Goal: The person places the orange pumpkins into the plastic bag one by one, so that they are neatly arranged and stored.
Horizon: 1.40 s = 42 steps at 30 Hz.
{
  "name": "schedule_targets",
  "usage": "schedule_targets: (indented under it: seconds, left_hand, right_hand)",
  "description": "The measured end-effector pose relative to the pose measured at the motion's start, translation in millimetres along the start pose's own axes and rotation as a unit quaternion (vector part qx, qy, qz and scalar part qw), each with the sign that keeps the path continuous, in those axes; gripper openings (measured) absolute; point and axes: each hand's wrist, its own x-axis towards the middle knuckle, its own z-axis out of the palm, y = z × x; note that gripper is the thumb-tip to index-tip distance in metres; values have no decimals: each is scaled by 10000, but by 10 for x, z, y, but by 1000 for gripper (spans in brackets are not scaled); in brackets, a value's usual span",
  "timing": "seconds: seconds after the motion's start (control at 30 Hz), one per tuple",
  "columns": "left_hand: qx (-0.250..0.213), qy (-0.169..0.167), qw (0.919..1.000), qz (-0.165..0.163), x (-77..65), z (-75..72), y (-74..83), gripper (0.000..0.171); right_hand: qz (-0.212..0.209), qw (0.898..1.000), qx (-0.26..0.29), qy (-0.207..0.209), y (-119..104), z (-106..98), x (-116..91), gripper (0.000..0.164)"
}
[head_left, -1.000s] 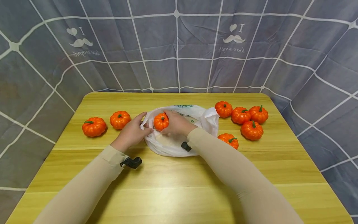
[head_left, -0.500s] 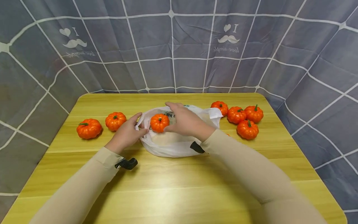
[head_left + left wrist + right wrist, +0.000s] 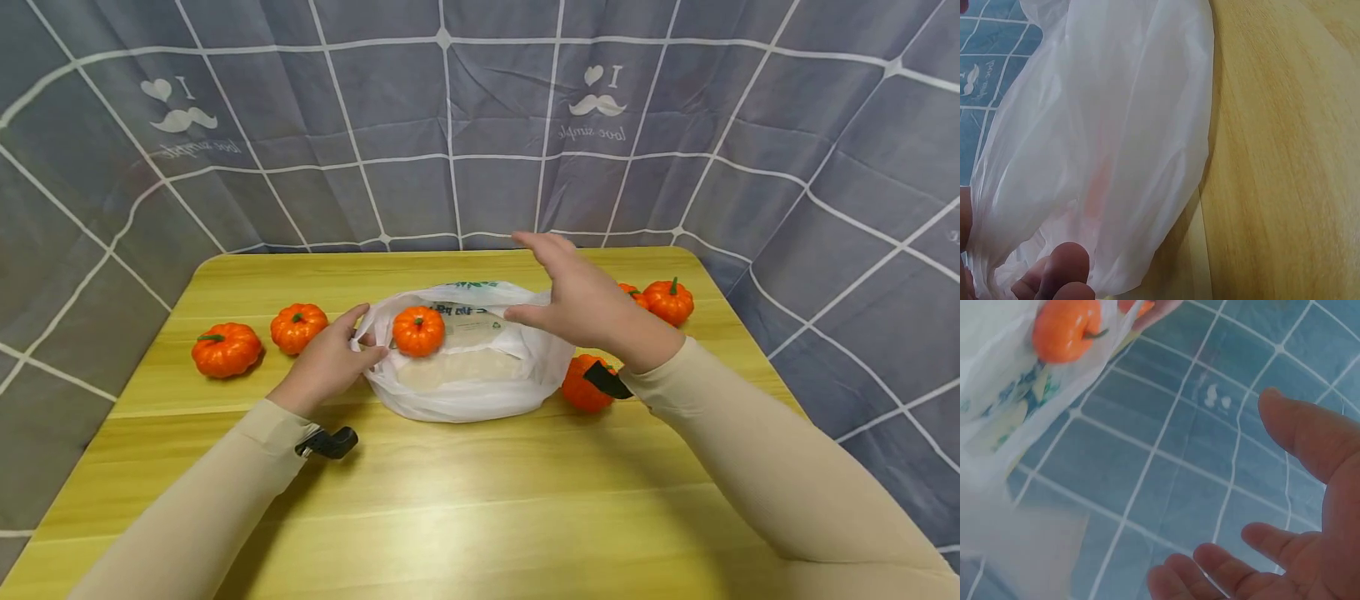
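- Progress looks early: one small pumpkin (image 3: 418, 331) sits in the mouth of the white plastic bag (image 3: 465, 392), which lies in the middle of the wooden table (image 3: 480, 483).
- Left hand (image 3: 327, 363) pinches the bag's left rim between thumb and fingers and holds the opening up; the left wrist view shows only fingertips (image 3: 1066, 269) against thin white film.
- Right hand (image 3: 588, 297) hovers above the bag's right side, fingers spread and relaxed, holding nothing; the right wrist view shows an empty palm.
- Left to bag, by my judgement: two pumpkins on the left (image 3: 226, 350), (image 3: 298, 327), one just beside the bag under the right wrist (image 3: 583, 389), and at least two at the far right (image 3: 667, 301), partly hidden by the hand.
- Backdrop is a grey checked cloth (image 3: 450, 125).
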Motion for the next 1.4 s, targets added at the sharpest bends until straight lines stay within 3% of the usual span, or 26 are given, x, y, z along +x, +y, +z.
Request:
schedule_targets:
  seconds: [0.27, 0.57, 1.07, 1.4]
  left_hand:
    - [3, -13, 10000, -29, -1, -5, 7, 89]
    - [-64, -32, 10000, -51, 12, -7, -24, 88]
    - [58, 43, 10000, 43, 19, 13, -17, 85]
    - [-57, -13, 10000, -37, 20, 14, -33, 86]
  right_hand:
    - [284, 9995, -70, 133, 371, -183, -245, 97]
    - [332, 9994, -53, 88, 779, -171, -412, 99]
    - [328, 9981, 260, -456, 1292, 167, -575, 100]
    - [333, 9950, 195, -917, 1455, 431, -629, 101]
